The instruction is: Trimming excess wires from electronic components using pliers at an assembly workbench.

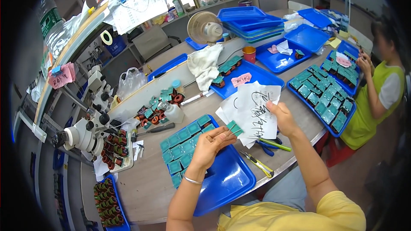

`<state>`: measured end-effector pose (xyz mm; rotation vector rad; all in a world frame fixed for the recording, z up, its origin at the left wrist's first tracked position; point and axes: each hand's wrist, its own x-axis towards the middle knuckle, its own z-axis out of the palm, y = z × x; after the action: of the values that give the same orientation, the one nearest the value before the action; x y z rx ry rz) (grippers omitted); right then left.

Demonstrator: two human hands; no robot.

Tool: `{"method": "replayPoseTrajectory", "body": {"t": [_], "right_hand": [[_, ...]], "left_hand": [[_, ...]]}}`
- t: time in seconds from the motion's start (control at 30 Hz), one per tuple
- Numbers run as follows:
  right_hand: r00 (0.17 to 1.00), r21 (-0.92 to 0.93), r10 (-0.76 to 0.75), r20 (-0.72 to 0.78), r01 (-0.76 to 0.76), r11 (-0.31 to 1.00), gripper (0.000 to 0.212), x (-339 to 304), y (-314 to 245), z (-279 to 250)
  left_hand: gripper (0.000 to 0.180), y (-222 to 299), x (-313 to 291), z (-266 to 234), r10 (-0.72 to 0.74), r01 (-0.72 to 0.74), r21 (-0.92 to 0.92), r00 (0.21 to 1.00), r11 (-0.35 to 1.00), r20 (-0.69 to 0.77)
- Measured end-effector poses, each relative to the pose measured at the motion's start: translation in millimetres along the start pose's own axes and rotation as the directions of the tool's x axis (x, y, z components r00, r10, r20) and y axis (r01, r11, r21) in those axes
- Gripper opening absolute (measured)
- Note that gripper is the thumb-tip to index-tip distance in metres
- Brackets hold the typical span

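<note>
My left hand [209, 146] pinches a small green square part [235, 128] with thin wire-like lines across it, above the blue tray [227, 184]. Rows of similar green square blocks [182, 149] fill that tray's left side. Between the thumb and fingers of my right hand [283, 119] are white paper sheets [252, 102] with dark handwriting, raised above the table. Below the sheets lie blue-handled pliers [266, 149] and a green stick-like tool [276, 145]. A yellow utility knife [258, 164] rests near the table's front edge.
A microscope [83, 134] stands at the left, near copper coils [113, 149] and a tray of coils [109, 205]. On the right, another tray [321, 98] holds green blocks. A co-worker [387, 85] sits beyond it. Blue trays [252, 25] are stacked behind, beside a fan [204, 28].
</note>
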<state>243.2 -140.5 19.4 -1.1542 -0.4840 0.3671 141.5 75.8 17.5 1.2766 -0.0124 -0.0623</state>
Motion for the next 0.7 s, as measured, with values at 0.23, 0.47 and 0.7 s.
{"method": "replayPoseTrajectory", "body": {"t": [0.23,0.47,0.7], "right_hand": [[0.998,0.292,0.067,-0.001,-0.063,0.954,0.035,-7,1,-5],[0.993,0.149,-0.054,-0.102,0.069,0.986,0.032,-3,19,-24],[0.977,-0.054,-0.062,-0.204,0.052,0.997,0.026,-25,4,-16]], "left_hand": [[0.039,-12,8,-8,-0.033,0.041,-0.081,0.995,0.996,0.099],[0.039,-6,6,1,-0.02,0.023,0.054,0.999,0.998,-0.046],[0.039,-20,23,11,-0.068,0.07,-0.061,0.997,0.996,0.031]]}}
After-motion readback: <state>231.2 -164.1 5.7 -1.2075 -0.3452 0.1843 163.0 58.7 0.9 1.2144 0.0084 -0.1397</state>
